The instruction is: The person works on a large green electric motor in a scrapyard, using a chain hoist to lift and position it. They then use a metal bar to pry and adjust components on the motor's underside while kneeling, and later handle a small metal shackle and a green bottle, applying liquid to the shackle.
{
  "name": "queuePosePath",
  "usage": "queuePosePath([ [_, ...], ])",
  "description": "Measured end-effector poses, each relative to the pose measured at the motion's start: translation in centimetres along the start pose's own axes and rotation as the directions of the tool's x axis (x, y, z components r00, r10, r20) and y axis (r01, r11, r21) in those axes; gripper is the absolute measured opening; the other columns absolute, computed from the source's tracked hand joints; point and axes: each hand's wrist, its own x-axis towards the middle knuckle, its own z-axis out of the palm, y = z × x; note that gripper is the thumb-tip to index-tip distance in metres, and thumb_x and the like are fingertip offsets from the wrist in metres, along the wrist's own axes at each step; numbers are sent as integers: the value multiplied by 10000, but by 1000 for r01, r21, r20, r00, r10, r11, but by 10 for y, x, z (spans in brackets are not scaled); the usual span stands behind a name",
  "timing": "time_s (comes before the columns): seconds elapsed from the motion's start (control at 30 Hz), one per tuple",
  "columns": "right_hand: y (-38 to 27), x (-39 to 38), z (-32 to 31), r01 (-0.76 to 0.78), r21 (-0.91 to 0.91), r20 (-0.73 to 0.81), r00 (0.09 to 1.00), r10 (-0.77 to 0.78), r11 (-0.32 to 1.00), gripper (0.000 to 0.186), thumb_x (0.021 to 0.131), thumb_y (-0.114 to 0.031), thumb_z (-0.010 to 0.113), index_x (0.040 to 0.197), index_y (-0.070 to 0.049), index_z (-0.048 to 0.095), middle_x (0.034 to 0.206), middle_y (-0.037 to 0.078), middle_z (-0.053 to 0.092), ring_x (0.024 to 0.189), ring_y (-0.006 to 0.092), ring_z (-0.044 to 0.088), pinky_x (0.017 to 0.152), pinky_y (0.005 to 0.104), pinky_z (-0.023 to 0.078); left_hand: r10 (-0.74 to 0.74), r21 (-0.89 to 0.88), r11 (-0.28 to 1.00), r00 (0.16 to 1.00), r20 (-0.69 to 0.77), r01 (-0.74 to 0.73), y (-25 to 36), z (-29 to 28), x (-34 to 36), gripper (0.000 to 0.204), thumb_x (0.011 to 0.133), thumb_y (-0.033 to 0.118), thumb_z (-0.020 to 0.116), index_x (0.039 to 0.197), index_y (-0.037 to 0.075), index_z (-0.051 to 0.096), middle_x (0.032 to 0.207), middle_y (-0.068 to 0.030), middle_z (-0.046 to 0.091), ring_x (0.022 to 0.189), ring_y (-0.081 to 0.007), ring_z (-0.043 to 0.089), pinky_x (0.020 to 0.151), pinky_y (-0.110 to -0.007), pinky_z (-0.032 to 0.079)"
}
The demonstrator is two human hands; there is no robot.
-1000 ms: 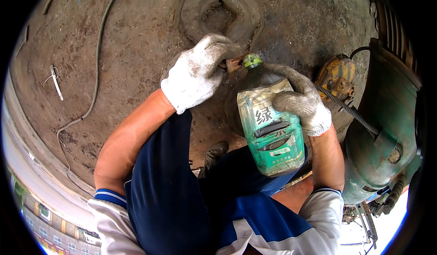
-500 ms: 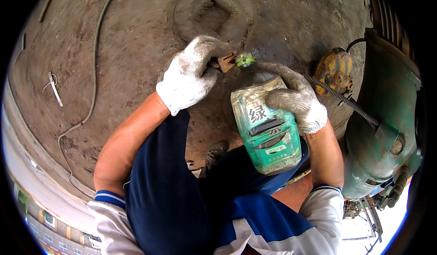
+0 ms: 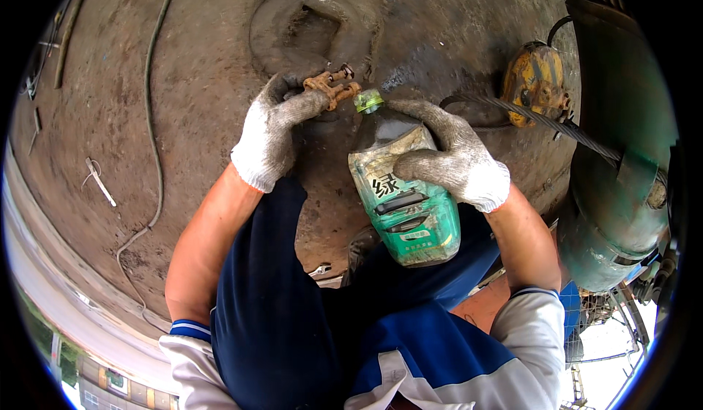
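My left hand (image 3: pixel 274 128), in a dirty white knit glove, is closed on a rusty metal clamp (image 3: pixel 329 88). The clamp has two prongs with bolt-like ends and points toward the bottle's cap. My right hand (image 3: pixel 458 154), gloved the same way, grips a large plastic bottle (image 3: pixel 421 234) around its upper part. That bottle wears a scuffed green-and-white label, and dark contents show near its neck. Its yellow-green cap (image 3: pixel 368 101) is on, close beside the clamp. The bottle leans slightly, cap up and left, above my right leg.
A round ring-shaped slab with a hollow (image 3: pixel 315 33) lies ahead in the dirt. To the right are a yellow pulley block (image 3: pixel 538 84), a thick wire rope (image 3: pixel 578 138) and a large green metal cylinder (image 3: pixel 608 220). A long hose (image 3: pixel 150 102) runs along the left.
My left hand has turned and shifted left, bringing the rusty clamp into fuller view. The bottle and my right hand have moved slightly left in the picture; the view has shifted too.
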Motion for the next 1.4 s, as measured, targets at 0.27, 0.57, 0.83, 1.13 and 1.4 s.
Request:
queuePosePath([
  [0.27, 5, 3, 1, 52, -102, 36, 998, -49, 993, 763, 797, -241, 877, 1445, 14, 563, 1226, 176, 720, 1133, 224, 691, 978, 367, 555, -119, -70, 989, 984, 131, 129, 1, -3, 2, 453, 958, 128, 691, 1348, -32, 528, 1166, -169, 702, 944, -238, 722, 768, -372, 611],
  [0.57, 0, -8, 0, -16, -82, 40, 999, 20, 997, 819, 719, -116, 882, 1461, 0, 557, 1326, 155, 658, 1235, 240, 624, 1070, 380, 495, -163, -83, 980, 965, 203, 183, -3, 5, 8, 454, 971, 136, 675, 1359, -41, 519, 1191, -190, 698, 886, -250, 730, 752, -365, 610],
  [0.83, 48, -17, -34, 130, -197, -13, 991, -135, 972, 793, 787, -369, 833, 1439, -6, 565, 1257, 248, 690, 1173, 370, 687, 1010, 423, 542, -210, 37, 978, 959, 189, 206, -32, 32, 26, 584, 915, 133, 709, 1413, -88, 500, 1330, -214, 653, 1255, -298, 633, 1097, -413, 506],
  [1.13, 189, -112, -54, 169, -549, -229, 911, -342, 818, 716, 728, -230, 848, 1363, -32, 584, 1075, 204, 701, 1013, 403, 709, 834, 477, 588, -308, 392, 901, 910, 278, 185, -100, 95, 43, 595, 872, 81, 786, 1407, -20, 548, 1370, -176, 638, 1196, -293, 661, 1031, -445, 552],
  [1.4, 354, -243, -120, -104, -201, -871, 474, -129, 974, 957, 709, -241, 948, 1485, 2, 443, 1293, 212, 682, 1193, 327, 695, 1014, 417, 584, -425, 728, 681, 852, 306, 78, -158, 154, 78, 534, 910, 93, 727, 1406, 2, 553, 1338, -155, 647, 1213, -289, 649, 1025, -458, 562],
])
